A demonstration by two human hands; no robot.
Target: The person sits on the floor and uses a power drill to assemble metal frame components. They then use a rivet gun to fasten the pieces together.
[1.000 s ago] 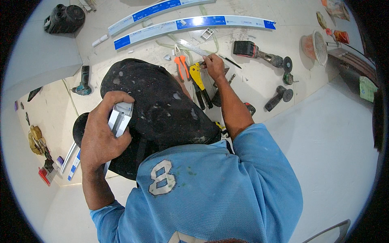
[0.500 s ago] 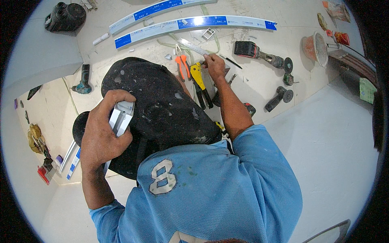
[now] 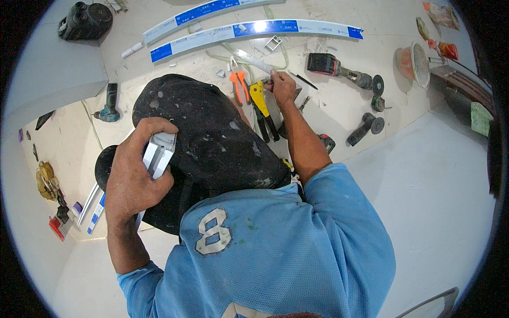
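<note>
My left hand (image 3: 135, 177) is closed around a silver metal profile (image 3: 160, 153), its cut end facing up beside my dark-trousered knee. On the floor past that knee, my right hand (image 3: 282, 87) has its fingers closed at the near end of a flat metal ruler (image 3: 253, 60). Its fingertips and the exact grip are partly hidden. Just left of that hand lie a yellow hand riveter (image 3: 258, 98) with black handles and orange-handled pliers (image 3: 239, 87). A black pen (image 3: 303, 80) rests to its right.
Two long blue-and-white wrapped profiles (image 3: 212, 40) lie across the far floor. A cordless angle grinder (image 3: 344, 71), another grinder-like tool (image 3: 366, 129) and a bucket (image 3: 413, 64) are at right. A teal cordless drill (image 3: 110, 106) lies left; a black tool case (image 3: 85, 22) is far left.
My right hand has shifted slightly to the right, and the ruler's near end with it. My left hand and the profile in it stay where they were.
</note>
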